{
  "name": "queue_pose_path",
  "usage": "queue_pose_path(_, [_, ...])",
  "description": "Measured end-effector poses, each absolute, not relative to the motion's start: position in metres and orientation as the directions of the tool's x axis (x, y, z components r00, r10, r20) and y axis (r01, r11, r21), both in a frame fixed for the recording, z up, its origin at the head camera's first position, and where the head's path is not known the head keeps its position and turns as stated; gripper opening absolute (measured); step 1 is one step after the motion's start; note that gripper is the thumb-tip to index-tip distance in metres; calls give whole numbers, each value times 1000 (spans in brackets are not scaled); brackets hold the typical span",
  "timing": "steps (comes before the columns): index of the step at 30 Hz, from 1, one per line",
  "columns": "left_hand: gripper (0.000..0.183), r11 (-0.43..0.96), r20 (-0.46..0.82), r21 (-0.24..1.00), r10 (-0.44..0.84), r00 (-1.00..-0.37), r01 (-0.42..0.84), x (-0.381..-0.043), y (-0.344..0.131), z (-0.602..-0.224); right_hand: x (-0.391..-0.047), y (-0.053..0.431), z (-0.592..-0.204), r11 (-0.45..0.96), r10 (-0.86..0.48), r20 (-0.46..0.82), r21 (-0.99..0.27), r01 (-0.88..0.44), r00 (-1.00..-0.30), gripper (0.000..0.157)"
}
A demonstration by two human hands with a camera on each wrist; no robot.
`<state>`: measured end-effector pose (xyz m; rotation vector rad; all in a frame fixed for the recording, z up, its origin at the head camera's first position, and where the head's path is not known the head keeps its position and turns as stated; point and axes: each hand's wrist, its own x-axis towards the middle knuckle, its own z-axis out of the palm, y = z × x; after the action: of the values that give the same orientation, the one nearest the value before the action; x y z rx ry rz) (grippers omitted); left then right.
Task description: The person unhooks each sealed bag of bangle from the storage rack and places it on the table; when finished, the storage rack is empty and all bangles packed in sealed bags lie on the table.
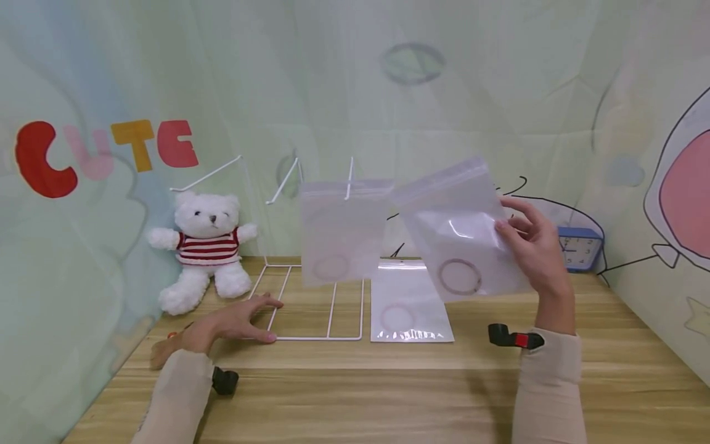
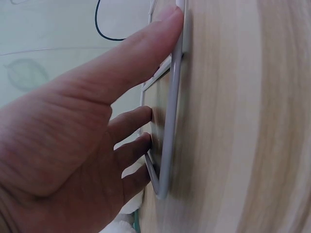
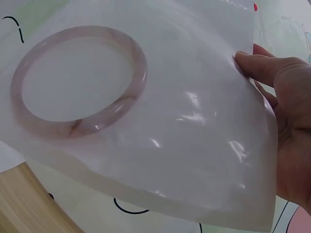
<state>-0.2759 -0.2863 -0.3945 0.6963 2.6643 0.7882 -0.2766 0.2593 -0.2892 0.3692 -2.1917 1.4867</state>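
Observation:
My right hand pinches the right edge of a clear zip bag between thumb and fingers, holding it tilted in the air. Inside the bag lies a pinkish bangle, low in one corner. A white wire display rack with hooks stands on the table. My left hand rests on its base with fingers spread, the thumb touching the front bar. Another bag with a ring-shaped item hangs from the rack's right hook. A third bag, also holding a pale ring shape, lies on the table.
A white teddy bear in a striped sweater sits behind my left hand. At the back right stands a blue clock. Printed curtains border the wooden table at the back and sides. The rack has two other hooks, left and middle.

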Motion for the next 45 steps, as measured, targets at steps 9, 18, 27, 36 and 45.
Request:
queue_pose_path(9, [72, 735, -109, 564, 519, -848, 378, -277, -287, -395, -279, 272, -297, 452, 63, 437, -814, -365, -897, 45])
queue_pose_path(18, [72, 722, -103, 573, 533, -840, 388, -277, -287, -395, -281, 288, -311, 502, 87, 369, -818, -279, -925, 51])
queue_pose_path(27, [72, 723, -103, 571, 533, -840, 389, -278, -287, -395, -287, 296, -325, 511, 78, 283, -835, -206, -956, 57])
queue_pose_path(36, [73, 729, -111, 567, 528, -842, 383, -276, -286, -394, -295, 300, -336, 527, 106, 289, -828, -192, -951, 54])
queue_pose_path(45, [73, 727, -112, 570, 531, -840, 383, -275, -285, -393, -299, 308, -351, 480, 155, 206, -870, -108, -966, 56])
